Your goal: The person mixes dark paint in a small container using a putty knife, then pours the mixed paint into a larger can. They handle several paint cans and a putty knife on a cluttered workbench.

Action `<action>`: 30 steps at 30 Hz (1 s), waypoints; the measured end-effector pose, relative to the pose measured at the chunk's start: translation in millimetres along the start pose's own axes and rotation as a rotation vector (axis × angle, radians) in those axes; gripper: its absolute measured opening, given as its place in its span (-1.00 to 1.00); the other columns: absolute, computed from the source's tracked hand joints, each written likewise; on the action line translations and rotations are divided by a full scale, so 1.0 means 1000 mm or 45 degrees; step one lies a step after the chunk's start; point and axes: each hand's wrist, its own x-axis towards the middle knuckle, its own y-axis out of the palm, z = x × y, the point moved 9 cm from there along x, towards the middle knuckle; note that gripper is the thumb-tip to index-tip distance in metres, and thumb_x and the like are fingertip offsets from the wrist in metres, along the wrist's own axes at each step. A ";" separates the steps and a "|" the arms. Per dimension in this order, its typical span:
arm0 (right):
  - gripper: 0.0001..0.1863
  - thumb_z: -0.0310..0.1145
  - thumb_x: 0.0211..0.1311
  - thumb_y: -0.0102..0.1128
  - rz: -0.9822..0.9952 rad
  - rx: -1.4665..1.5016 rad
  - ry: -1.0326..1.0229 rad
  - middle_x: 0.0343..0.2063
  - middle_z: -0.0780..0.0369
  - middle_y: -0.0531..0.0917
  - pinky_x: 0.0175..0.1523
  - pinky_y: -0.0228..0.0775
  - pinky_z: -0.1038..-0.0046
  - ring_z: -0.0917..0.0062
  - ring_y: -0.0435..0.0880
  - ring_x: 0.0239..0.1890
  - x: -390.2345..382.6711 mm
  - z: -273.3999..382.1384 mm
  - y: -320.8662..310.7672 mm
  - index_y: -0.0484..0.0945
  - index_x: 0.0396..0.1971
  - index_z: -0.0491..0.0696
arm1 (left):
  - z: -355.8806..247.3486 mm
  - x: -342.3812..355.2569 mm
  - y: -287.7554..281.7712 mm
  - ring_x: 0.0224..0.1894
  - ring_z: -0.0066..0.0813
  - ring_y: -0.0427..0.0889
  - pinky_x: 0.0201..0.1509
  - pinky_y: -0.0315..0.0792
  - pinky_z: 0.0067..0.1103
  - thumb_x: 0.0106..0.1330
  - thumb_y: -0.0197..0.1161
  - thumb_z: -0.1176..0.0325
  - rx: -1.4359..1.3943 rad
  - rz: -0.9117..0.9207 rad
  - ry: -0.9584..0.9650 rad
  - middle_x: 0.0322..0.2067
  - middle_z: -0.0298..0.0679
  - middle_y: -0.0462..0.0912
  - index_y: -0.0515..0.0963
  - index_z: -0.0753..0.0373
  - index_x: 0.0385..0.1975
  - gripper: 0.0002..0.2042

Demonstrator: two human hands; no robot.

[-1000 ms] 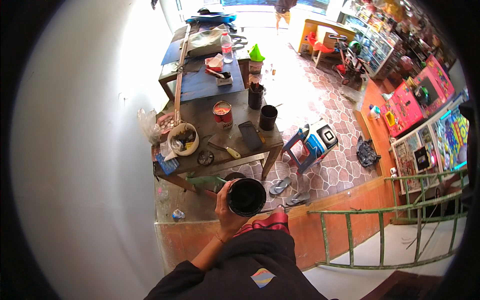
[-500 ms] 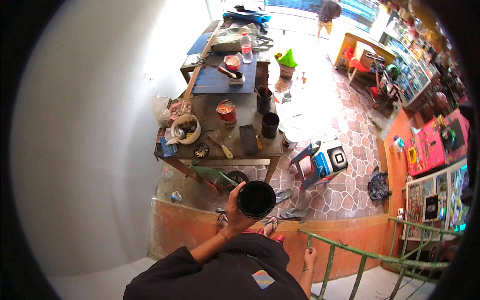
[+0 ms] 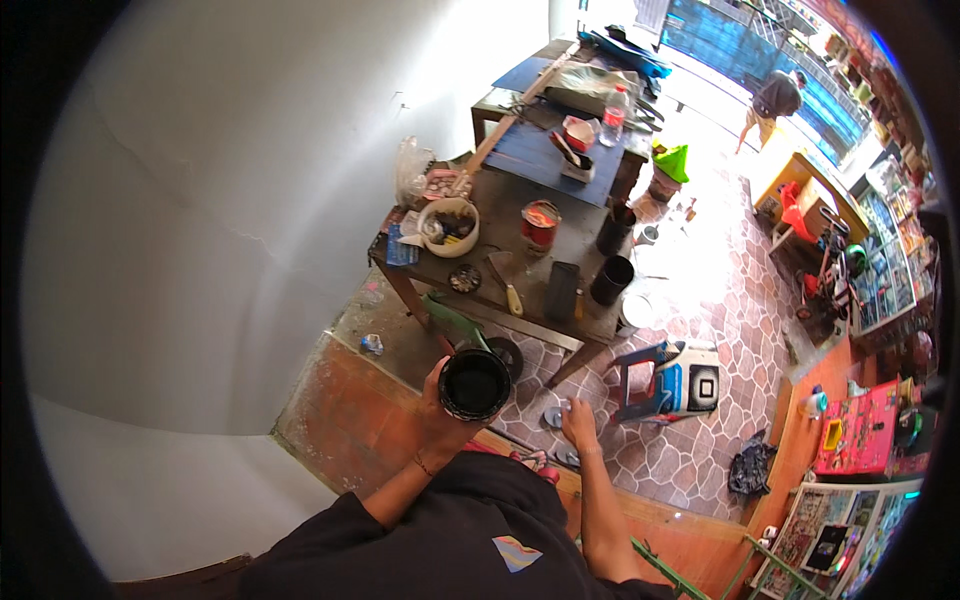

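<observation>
My left hand is wrapped round a round black container, its open top facing up. The inside is dark, and I cannot make out what it holds. My right hand is raised, its fingers loosely curled and nothing visible in them. It is over the patterned floor, in front of a wooden table. On the table stand an opened red can, a black cylindrical pot and a white bowl of odds and ends. A scraper lies near the table's front edge.
A blue and white stool stands right of the table. Sandals lie near a raised step edge. A green metal railing is low on the right, near a black plastic bag. Another person bends at the far entrance.
My right hand has come up from beside the green railing to in front of the table. My left hand still holds the black container. The whole view has turned and tilted.
</observation>
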 end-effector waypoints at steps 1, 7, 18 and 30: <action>-0.61 -0.36 0.26 0.27 0.049 -0.026 -0.093 -0.15 -0.11 0.58 0.10 0.47 0.02 -0.10 0.58 -0.05 0.042 0.031 0.010 0.53 0.04 -0.19 | 0.008 0.004 -0.009 0.20 -0.21 0.63 0.32 0.50 -0.35 -0.13 0.78 0.15 0.033 -0.012 -0.007 0.18 -0.08 0.60 0.24 0.31 0.39 0.06; -0.49 -0.29 0.23 0.37 0.082 -0.266 -0.031 -0.01 -0.03 0.50 0.10 0.52 0.10 0.01 0.55 0.05 0.210 0.153 0.073 0.47 0.13 -0.14 | 0.053 0.039 -0.050 0.17 -0.17 0.63 0.26 0.53 -0.35 -0.12 0.77 0.13 0.077 0.019 -0.057 0.17 -0.04 0.56 0.27 0.30 0.39 0.05; -0.56 -0.50 0.06 0.34 -0.043 -0.721 0.045 -0.08 0.09 0.49 0.04 0.47 0.21 0.15 0.56 0.01 0.257 0.150 0.110 0.45 -0.02 -0.12 | 0.108 0.123 -0.060 0.27 -0.02 0.45 0.34 0.42 -0.24 -0.16 0.77 0.13 0.287 0.138 0.087 0.25 0.00 0.34 0.23 0.31 0.39 0.09; -0.42 -0.56 0.42 0.04 -0.028 0.185 -0.233 0.05 -0.12 0.46 0.18 0.40 0.16 -0.07 0.52 0.06 0.187 0.163 -0.061 0.20 0.40 -0.30 | 0.189 0.181 0.111 0.21 -0.04 0.46 0.33 0.40 -0.22 -0.17 0.75 0.01 0.340 -0.206 -0.020 0.15 -0.05 0.41 0.29 0.28 0.36 0.07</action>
